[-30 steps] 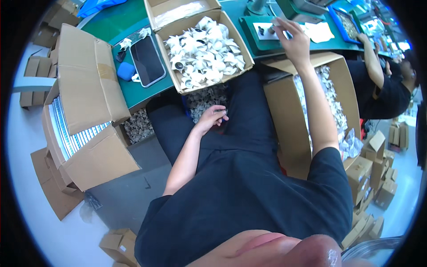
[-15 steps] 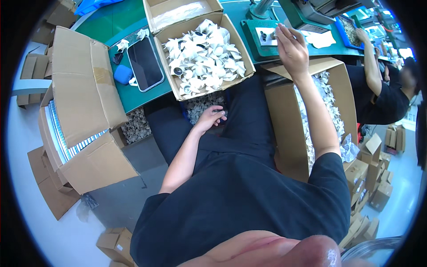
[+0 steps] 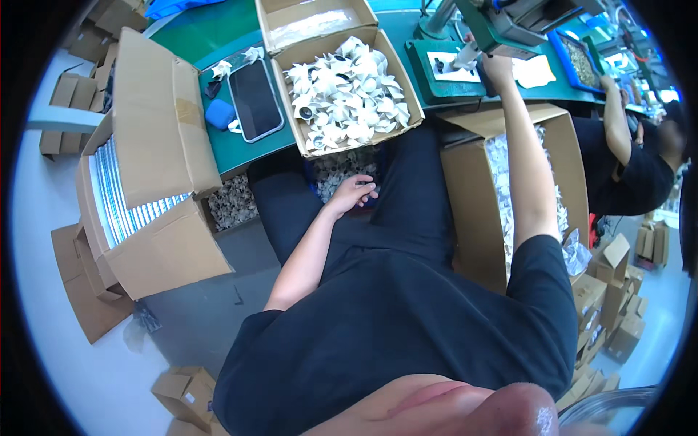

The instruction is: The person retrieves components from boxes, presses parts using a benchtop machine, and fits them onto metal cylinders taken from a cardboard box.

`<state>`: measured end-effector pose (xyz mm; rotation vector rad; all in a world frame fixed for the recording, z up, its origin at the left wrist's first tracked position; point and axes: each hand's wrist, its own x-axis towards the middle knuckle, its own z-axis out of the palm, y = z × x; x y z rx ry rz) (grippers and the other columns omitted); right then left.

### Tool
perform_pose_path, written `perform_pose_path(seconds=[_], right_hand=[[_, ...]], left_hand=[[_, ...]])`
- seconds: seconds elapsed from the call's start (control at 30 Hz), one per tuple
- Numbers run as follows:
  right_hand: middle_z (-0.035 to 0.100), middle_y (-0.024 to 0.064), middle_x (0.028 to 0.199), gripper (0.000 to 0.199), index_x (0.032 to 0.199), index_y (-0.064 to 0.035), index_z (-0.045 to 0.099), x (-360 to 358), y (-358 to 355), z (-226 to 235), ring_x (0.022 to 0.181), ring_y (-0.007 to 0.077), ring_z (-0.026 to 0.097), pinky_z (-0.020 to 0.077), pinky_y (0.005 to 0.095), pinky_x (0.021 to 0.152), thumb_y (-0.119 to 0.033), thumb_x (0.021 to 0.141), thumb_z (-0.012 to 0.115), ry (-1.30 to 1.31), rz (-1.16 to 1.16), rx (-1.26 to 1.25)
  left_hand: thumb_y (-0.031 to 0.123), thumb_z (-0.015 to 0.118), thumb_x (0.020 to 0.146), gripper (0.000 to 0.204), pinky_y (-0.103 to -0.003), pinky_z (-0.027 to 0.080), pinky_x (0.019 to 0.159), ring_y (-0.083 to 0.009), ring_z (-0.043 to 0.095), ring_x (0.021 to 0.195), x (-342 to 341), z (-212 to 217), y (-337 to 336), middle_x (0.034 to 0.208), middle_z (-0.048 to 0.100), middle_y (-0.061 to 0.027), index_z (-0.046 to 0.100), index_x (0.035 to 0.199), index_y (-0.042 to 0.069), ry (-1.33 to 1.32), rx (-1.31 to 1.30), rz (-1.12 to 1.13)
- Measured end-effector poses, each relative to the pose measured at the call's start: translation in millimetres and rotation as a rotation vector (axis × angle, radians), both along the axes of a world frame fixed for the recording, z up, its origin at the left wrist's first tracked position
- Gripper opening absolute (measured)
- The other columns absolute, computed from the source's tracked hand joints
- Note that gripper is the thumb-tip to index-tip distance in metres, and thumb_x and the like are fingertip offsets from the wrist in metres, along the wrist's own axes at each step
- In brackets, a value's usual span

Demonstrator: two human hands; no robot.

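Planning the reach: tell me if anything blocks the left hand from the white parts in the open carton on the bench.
Nothing visible does. The left hand rests in the lap; the carton of white parts sits just ahead of it, open-topped.

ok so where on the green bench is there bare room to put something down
Bare green mat lies behind the phone, left of the empty box. A thin strip sits between phone and the box of white parts. Around the right hand at the press it is crowded.
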<state>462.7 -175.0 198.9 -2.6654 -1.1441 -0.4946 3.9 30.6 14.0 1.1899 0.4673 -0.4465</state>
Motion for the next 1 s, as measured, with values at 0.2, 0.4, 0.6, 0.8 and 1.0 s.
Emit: perform_pose_path(seconds=[0.2, 0.4, 0.6, 0.8, 1.0], right_hand=[[0.075, 0.0149, 0.11, 0.03, 0.117, -0.0026, 0.074, -151, 19, 75, 0.1, 0.0148, 0.068, 0.0519, 0.0324, 0.089, -0.017, 0.091, 0.072, 0.54, 0.397, 0.81], [0.073, 0.0163, 0.117, 0.042, 0.123, -0.0012, 0.07, -157, 33, 52, 0.104, 0.0242, 0.069, 0.0517, 0.0364, 0.094, -0.01, 0.083, 0.079, 0.312, 0.223, 0.815], [0.072, 0.0158, 0.118, 0.047, 0.125, -0.0021, 0.07, -230, 79, 93, 0.107, 0.0342, 0.068, 0.0494, 0.044, 0.1, -0.01, 0.079, 0.081, -0.191, 0.533, 0.573], [0.07, 0.0099, 0.109, 0.041, 0.117, -0.0043, 0.071, -285, 61, 112, 0.103, 0.0291, 0.064, 0.044, 0.043, 0.096, -0.018, 0.079, 0.082, 0.059, 0.786, 0.333], [0.069, 0.0077, 0.101, 0.03, 0.11, -0.0063, 0.072, -333, 32, 93, 0.096, 0.0264, 0.065, 0.0463, 0.0384, 0.088, -0.011, 0.081, 0.079, 0.416, 0.801, 0.207]], left_hand=[[0.028, 0.07, 0.099, 0.049, -0.023, 0.048, 0.061, -0.0067, 0.058, 0.071, -11, 5, -5, 0.098, 0.075, -0.0059, 0.053, 0.135, 0.0, 0.006, 0.085, -0.011], [0.03, 0.07, 0.099, 0.049, -0.023, 0.046, 0.06, -0.0065, 0.058, 0.07, -15, 8, -9, 0.099, 0.076, -0.0062, 0.053, 0.135, 0.0, -0.022, 0.121, -0.086], [0.028, 0.068, 0.1, 0.048, -0.023, 0.047, 0.062, -0.0071, 0.06, 0.071, -8, 23, -14, 0.102, 0.076, -0.0072, 0.053, 0.135, 0.0, -0.03, 0.079, -0.042], [0.026, 0.063, 0.103, 0.053, -0.023, 0.051, 0.077, -0.0104, 0.066, 0.086, -7, 123, -15, 0.113, 0.074, -0.0129, 0.045, 0.146, 0.001, -0.351, -0.38, 0.088], [0.035, 0.065, 0.102, 0.067, -0.029, 0.052, 0.093, -0.0169, 0.066, 0.106, 1, 181, -19, 0.125, 0.067, -0.0151, 0.036, 0.153, 0.003, -0.6, -0.558, 0.123]])
